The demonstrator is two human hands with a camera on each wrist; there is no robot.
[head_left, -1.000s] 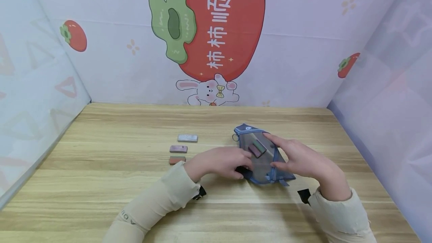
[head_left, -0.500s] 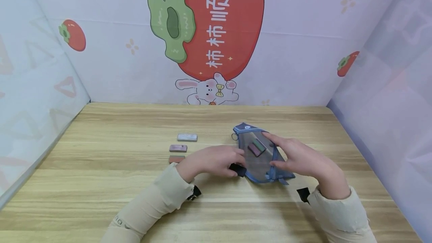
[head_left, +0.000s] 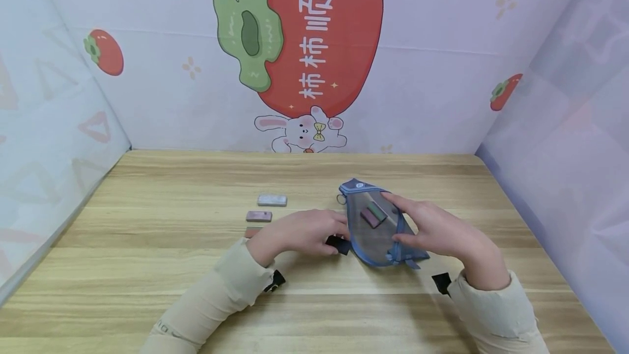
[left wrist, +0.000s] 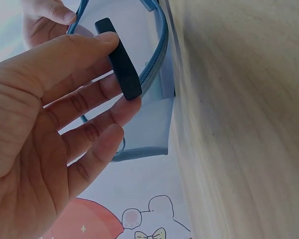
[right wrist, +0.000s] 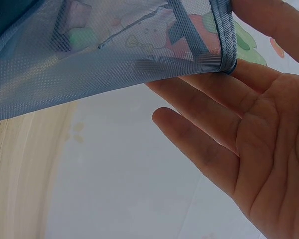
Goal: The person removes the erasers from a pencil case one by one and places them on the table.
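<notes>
A blue mesh pouch (head_left: 374, 234) lies on the wooden table (head_left: 147, 266) with a purple and a green block (head_left: 373, 214) showing through its mesh. My right hand (head_left: 391, 218) pinches the pouch's right edge between thumb and fingers; the right wrist view shows the mesh (right wrist: 89, 55) held up over my palm. My left hand (head_left: 339, 238) holds a small black block (head_left: 338, 244) just left of the pouch. The left wrist view has that black block (left wrist: 120, 59) in my fingertips beside the pouch's zip edge (left wrist: 158, 59).
Left of my hands a grey block (head_left: 272, 200), a purple block (head_left: 259, 216) and a reddish block (head_left: 251, 231) lie in a column, the last partly hidden by my left hand. Printed panels wall the table on three sides.
My left hand has drawn a little to the left, away from the pouch, with the black block in it. It now covers more of the reddish block. The right hand stays put.
</notes>
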